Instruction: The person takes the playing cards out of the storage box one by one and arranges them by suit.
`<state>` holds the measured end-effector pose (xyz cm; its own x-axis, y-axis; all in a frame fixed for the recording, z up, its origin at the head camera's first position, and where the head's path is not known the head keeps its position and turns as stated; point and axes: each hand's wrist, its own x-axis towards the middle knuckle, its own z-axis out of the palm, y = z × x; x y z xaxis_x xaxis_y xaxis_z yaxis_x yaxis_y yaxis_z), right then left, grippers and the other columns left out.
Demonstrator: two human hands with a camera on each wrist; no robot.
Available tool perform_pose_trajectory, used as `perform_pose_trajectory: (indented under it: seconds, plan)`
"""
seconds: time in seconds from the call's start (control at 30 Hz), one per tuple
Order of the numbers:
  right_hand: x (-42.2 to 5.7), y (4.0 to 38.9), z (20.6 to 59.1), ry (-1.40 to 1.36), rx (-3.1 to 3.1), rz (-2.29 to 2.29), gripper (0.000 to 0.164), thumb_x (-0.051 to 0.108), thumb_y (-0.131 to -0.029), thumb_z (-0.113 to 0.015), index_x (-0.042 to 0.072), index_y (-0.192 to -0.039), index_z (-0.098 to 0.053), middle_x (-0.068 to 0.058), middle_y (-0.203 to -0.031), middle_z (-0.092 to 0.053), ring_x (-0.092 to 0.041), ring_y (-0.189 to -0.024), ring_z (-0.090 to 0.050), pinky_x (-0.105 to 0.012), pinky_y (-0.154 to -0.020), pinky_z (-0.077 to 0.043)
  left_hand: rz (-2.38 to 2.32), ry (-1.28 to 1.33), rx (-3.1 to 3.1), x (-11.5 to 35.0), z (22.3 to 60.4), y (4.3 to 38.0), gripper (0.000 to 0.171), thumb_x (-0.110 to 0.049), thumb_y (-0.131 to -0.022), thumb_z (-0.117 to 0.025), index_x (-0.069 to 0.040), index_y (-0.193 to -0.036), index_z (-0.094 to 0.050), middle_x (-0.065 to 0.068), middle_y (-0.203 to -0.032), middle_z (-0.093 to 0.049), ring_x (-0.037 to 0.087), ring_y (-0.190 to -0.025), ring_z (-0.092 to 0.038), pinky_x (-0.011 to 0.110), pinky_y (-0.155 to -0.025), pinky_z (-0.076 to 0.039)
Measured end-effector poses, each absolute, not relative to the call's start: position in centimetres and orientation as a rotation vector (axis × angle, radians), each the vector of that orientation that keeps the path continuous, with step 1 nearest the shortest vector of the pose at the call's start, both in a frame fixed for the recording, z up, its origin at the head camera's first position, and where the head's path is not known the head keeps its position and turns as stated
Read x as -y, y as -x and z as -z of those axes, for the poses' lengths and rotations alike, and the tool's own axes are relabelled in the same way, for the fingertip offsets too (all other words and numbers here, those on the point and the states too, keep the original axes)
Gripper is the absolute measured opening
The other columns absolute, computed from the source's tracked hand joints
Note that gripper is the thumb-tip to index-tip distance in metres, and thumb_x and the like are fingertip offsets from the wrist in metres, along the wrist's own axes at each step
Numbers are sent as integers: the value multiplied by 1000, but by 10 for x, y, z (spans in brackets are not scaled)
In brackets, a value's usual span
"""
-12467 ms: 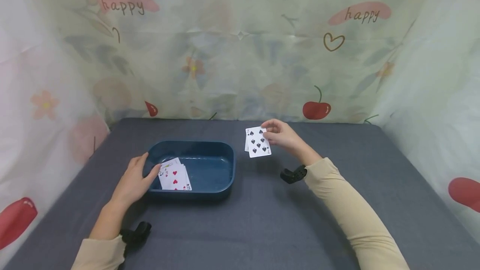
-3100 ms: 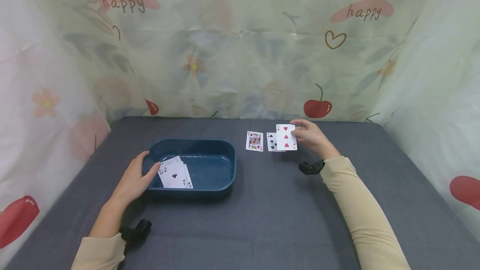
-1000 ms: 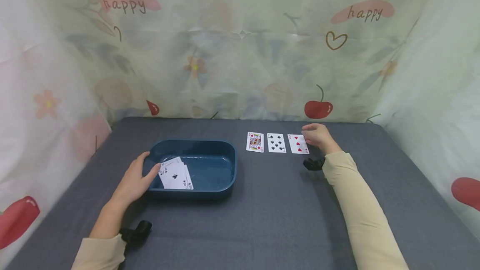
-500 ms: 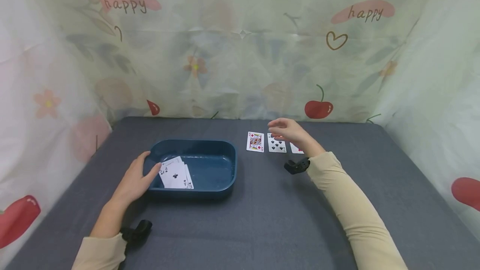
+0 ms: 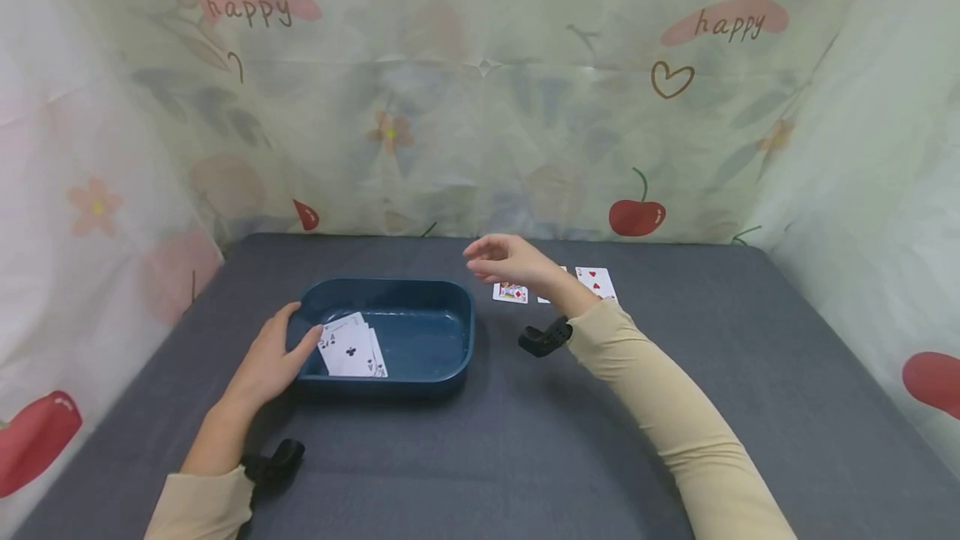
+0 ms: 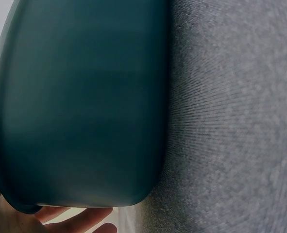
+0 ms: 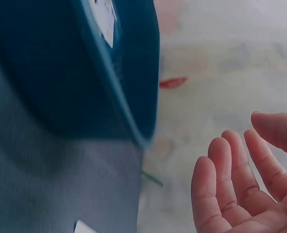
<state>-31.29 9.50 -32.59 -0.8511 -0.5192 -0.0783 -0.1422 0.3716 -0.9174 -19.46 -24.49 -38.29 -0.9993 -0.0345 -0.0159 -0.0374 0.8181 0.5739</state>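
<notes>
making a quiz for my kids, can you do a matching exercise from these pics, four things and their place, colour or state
1 left hand
2 right hand
3 tub
4 heart card

A dark blue
B at the right end of the card row
C gripping the tub's edge
D raised, holding nothing

Pairs: 1-C, 2-D, 3-A, 4-B

At its left end, the blue tray [image 5: 423, 344] of playing cards [image 5: 350, 350] was gripped by the left hand [image 5: 262, 362]; on the surface [image 5: 465, 465], a diamonds face card [image 5: 512, 294] was partly hidden by the right hand [image 5: 514, 262].
</notes>
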Motion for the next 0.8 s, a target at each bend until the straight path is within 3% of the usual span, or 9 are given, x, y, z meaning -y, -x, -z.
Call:
perform_pose_trajectory:
  seconds: [0.1,0.43,0.8]
  plan:
    - [-81,310,325,626,-2268,1465,34,18,-90,-61,5,-120,-56,-16,-116,-61,-25,-105,-62,-41,-95,-50,-944,59,-2992,245,383,195,78,-50,-96,-36,4,-146,-12,34,-149,-15,52,-135,-20,67,-106,-22]
    - [-38,306,323,726,-2193,1449,34,14,-89,-61,4,-121,-56,-18,-118,-61,-38,-112,-57,-30,-85,-54,-939,62,-2994,244,384,195,76,-48,-96,-37,4,-146,-12,34,-149,-15,52,-135,-20,67,-106,-22]
    - [-4,308,325,749,-2178,1426,35,14,-89,-62,3,-122,-56,-15,-119,-62,-34,-108,-60,-31,-85,-54,-944,55,-2989,245,384,195,78,-50,-96,-37,4,-146,-12,34,-149,-15,52,-135,-20,67,-106,-22]
